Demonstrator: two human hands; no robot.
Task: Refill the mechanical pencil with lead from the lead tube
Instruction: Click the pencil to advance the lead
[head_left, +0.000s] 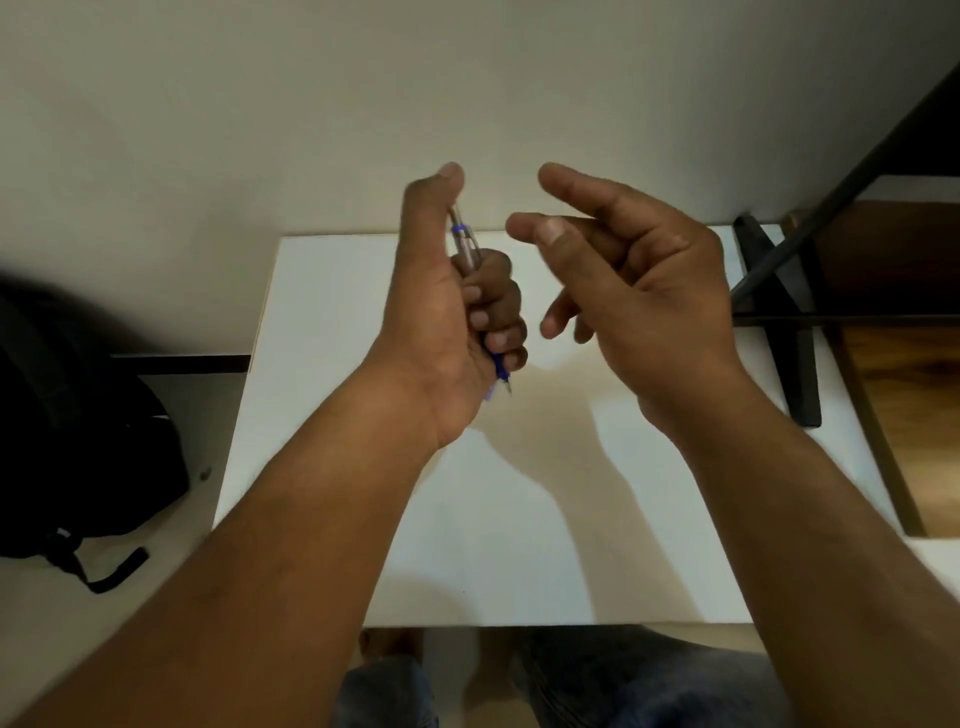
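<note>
My left hand (457, 306) is closed in a fist around a mechanical pencil (464, 244). The pencil has a silver barrel with blue trim and stands nearly upright, its tip pointing down toward the white table (519, 519). My thumb rests over the pencil's top end. To the right of it, my right hand (634, 270) hovers with its fingers loosely curled and apart, holding nothing that I can see. Neither hand touches the table. No lead tube is in view.
A black backpack (78, 431) lies on the floor at the left. Dark metal bars (779, 312) and a wooden surface (904, 364) stand at the right edge. A pale wall rises behind the table. My knees in jeans (597, 686) show below the table's front edge.
</note>
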